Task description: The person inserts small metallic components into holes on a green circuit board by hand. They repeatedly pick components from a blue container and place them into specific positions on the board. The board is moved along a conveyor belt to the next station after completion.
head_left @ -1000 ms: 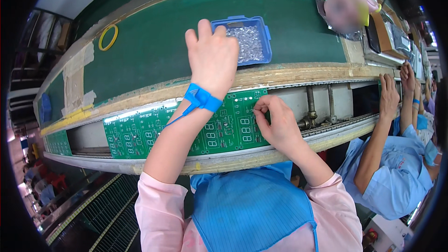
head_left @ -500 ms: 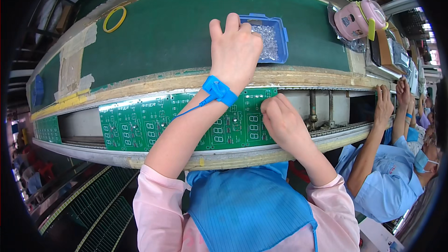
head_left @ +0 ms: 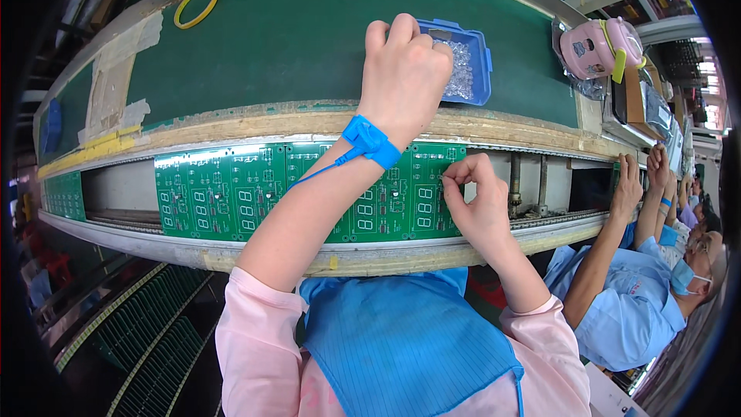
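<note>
My left hand (head_left: 407, 69), with a blue strap round its wrist, is at the left side of a blue plastic bin (head_left: 485, 69) of small clear parts (head_left: 461, 77). Its fingers are curled, and the tips are hidden behind the hand. My right hand (head_left: 482, 197) is over the right end of a row of green circuit boards (head_left: 262, 193) printed with digit outlines. Thumb and forefinger are pinched at the board's upper right; what is between them is too small to make out. My left forearm covers part of the row.
The boards lie along a rail (head_left: 556, 216) beside the green worktop (head_left: 270, 54). A yellow tape ring (head_left: 196, 7) lies far left. At the far right are a pink container (head_left: 602, 49) and a co-worker's hand (head_left: 627, 185). Racked green boards (head_left: 147, 324) stand lower left.
The whole view has shifted slightly. My right hand has turned and opened out a little, so its thumb-and-forefinger pinch now shows. My left hand stays at the bin, fingers still curled.
</note>
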Tool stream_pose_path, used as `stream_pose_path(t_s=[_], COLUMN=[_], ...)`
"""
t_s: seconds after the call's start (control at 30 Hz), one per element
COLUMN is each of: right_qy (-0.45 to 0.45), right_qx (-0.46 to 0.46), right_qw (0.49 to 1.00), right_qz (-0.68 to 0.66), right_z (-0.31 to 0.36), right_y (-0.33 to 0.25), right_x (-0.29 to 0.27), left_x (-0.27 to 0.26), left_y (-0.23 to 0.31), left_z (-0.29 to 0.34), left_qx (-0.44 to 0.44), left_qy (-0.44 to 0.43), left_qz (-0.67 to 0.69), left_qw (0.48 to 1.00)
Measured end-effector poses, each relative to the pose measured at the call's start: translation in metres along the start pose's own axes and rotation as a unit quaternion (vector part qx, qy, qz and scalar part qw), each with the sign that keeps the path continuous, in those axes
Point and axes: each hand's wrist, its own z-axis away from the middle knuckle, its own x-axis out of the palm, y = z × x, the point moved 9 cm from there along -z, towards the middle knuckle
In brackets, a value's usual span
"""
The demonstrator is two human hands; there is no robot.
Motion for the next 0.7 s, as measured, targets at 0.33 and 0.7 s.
stream_pose_path(t_s=[0.33,0.7], right_qy=[-0.017,-0.077], right_qx=[-0.042,-0.087], right_qw=[0.996,0.972], right_qz=[0.077,0.204], right_z=[-0.001,-0.007], right_y=[-0.011,-0.033], right_x=[0.005,0.016], left_x=[-0.039,-0.051], left_y=[0.003,-0.004], left_z=[0.017,0.057], left_qx=[0.017,-0.008], left_qy=[0.057,0.041], left_qz=[0.142,0.270], left_qw=[0.988,0.962])
